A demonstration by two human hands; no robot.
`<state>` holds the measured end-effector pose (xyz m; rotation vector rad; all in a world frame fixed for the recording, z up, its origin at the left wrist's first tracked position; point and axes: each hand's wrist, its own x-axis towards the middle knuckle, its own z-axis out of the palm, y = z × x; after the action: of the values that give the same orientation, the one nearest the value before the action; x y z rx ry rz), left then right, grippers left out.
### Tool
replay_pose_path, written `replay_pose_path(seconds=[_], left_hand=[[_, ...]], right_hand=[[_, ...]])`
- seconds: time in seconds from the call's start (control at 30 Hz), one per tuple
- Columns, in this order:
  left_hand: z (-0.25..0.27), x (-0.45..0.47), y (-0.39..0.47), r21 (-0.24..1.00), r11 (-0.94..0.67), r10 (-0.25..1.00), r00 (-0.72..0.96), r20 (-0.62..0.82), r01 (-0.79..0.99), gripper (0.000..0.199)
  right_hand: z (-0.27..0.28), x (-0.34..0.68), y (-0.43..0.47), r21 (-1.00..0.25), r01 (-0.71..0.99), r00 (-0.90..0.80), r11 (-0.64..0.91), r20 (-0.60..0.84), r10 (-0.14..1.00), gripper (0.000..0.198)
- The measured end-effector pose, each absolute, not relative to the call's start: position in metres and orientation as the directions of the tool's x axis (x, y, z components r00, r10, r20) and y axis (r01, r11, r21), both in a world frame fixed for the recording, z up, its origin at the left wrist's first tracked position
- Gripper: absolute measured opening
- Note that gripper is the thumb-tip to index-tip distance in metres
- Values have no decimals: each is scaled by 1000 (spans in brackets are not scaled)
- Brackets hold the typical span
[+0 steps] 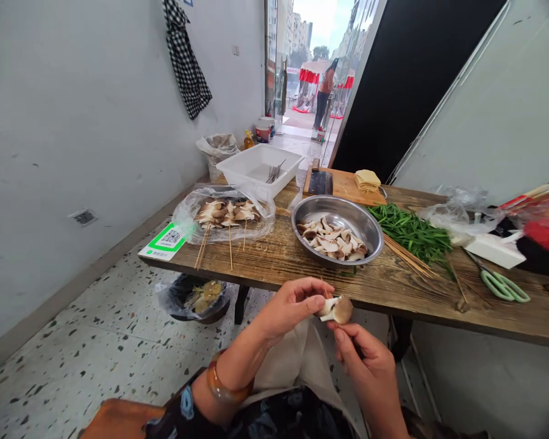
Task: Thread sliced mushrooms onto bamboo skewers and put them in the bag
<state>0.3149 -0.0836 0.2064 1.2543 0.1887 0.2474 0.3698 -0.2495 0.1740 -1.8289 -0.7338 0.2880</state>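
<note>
My left hand [289, 306] pinches a piece of mushroom [337, 309] just below the near edge of the wooden table [274, 262]. My right hand [363, 360] sits right under it, fingers curled and thumb touching the mushroom, seemingly gripping a thin skewer that I cannot make out clearly. A steel bowl [339, 210] of sliced mushrooms stands on the table just beyond my hands. To its left lies a plastic-lined tray of skewered mushrooms [226, 213], sticks pointing toward me.
Green chives [409, 231] and loose bamboo skewers [409, 259] lie right of the bowl, with green scissors [503, 285] further right. Behind are a white tub [258, 164], a cutting board with a cleaver [320, 181] and tofu sheets. A waste bin [196, 297] stands under the table.
</note>
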Motion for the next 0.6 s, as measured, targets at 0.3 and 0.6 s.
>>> replay_pose_path(seconds=[0.3,0.6], left_hand=[[208,322,-90,977,207,417,908,-47,-45,21],[207,332,-96,977,212,382,922,-58,-26,22]], right_hand=[[166,367,-249,-963,232,802,-140,108,588,27],[162,372,-247,-993,92,834,-68,40,550,30]])
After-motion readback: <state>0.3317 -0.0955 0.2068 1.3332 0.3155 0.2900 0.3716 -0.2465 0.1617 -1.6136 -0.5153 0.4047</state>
